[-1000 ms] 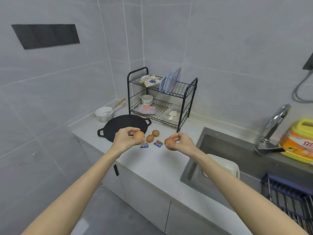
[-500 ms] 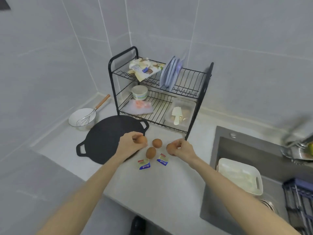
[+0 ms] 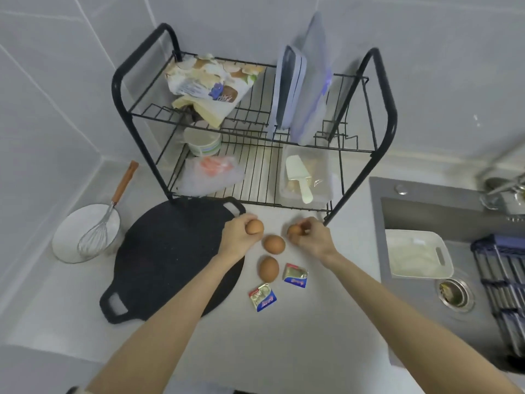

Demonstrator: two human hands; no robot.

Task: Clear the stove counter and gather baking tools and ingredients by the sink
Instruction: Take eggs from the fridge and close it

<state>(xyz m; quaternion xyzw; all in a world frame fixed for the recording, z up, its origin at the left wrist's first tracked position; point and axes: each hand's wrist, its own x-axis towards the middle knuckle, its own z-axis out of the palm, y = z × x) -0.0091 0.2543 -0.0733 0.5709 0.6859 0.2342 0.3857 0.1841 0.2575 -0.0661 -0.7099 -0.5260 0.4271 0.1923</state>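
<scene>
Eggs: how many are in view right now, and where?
4 eggs. One is held in the left hand, one in the right hand, and two lie on the counter by the foil packets. The hands could hide more.

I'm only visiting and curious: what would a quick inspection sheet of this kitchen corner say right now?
Surface: pale grey countertop, with a grey sink at its right.
Job's things: one brown egg and a second egg lie on the countertop; two foil butter packets beside them; black round griddle pan; white bowl holding a wire whisk.
Clutter: black two-tier wire rack carrying a printed bag, a striped cup and a clear box.
Hands: left hand grips a third egg; right hand pinches a fourth egg.
Cables: nothing seen.
Surroundings: grey tiled wall; white tray in the sink; tap blurred.
</scene>
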